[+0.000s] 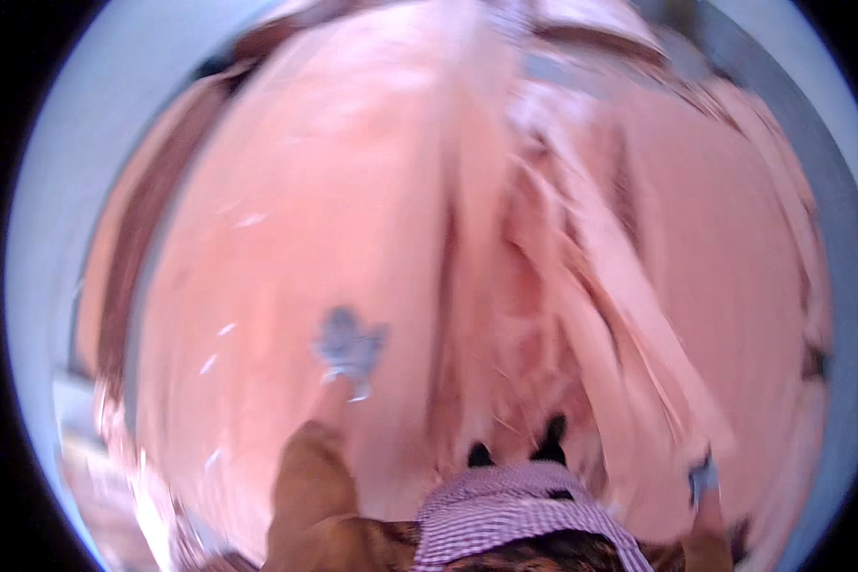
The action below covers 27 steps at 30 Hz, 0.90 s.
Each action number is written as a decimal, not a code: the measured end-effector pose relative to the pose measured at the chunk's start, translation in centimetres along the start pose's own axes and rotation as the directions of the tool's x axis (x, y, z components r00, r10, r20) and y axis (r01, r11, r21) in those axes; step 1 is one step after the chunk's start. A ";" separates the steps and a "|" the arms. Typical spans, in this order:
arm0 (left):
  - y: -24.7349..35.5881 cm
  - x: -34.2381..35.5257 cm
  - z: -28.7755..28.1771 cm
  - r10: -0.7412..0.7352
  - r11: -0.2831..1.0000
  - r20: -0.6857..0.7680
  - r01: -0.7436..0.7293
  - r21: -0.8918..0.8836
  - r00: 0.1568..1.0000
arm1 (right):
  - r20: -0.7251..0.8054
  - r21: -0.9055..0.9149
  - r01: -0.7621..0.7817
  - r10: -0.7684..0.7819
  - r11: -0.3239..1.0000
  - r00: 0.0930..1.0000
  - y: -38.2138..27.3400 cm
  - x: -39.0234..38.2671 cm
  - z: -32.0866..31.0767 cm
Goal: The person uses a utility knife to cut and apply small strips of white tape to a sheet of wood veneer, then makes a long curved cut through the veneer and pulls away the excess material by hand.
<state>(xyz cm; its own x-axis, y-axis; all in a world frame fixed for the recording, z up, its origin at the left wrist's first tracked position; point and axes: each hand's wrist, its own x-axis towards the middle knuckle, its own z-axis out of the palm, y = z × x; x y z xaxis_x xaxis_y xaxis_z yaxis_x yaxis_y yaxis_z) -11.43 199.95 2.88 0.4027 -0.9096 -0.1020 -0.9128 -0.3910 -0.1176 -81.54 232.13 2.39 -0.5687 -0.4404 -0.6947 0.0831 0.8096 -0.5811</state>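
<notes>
My left hand (350,343), in a grey glove with a pale cuff, lies on a broad pink sheet (296,219) that fills the left side. Its fingers look spread and the thumb stands off to the right. At the lower right, my right hand (704,480), in a blue-grey glove, is beside the near end of a long pink folded strip (653,353). Motion blur hides whether its fingers grip that edge. Both arms wear brown sleeves, and a checked cloth (524,500) hangs at my waist.
Between the two pink surfaces runs a low gap with crumpled pink material (524,353); my dark shoes (550,440) are at its near end. Another broad pink surface (734,257) lies on the right. Pale scraps (210,363) dot the left sheet. More pink stacks (601,29) stand at the back.
</notes>
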 end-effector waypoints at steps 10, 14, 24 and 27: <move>-1.2 -2.1 -7.1 0.127 0.938 0.318 -0.010 -0.346 0.939 | -0.065 -0.323 -0.015 -0.007 0.946 0.998 1.1 -3.0 6.7; -0.4 -2.5 -6.4 0.108 0.955 0.284 -0.021 -0.294 0.953 | -0.088 -0.347 -0.008 -0.024 0.938 0.996 2.4 -4.1 6.5; -2.0 -0.2 -5.2 0.014 0.980 0.248 0.035 -0.193 0.969 | -0.211 -0.092 0.142 -0.158 0.986 0.965 7.0 -6.4 5.1; 2.8 -0.3 -6.7 0.060 0.987 0.256 -0.019 -0.161 0.965 | -0.338 0.259 0.251 -0.156 0.933 0.928 3.4 -7.0 3.5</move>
<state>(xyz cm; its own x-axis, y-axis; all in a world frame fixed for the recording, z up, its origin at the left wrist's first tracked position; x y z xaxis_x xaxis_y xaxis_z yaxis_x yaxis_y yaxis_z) -14.59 198.15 9.22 0.3506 -0.8650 -0.3589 -0.9192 -0.3912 0.0450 -74.37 236.61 3.77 -0.8175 -0.4034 -0.4110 0.1465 0.5445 -0.8259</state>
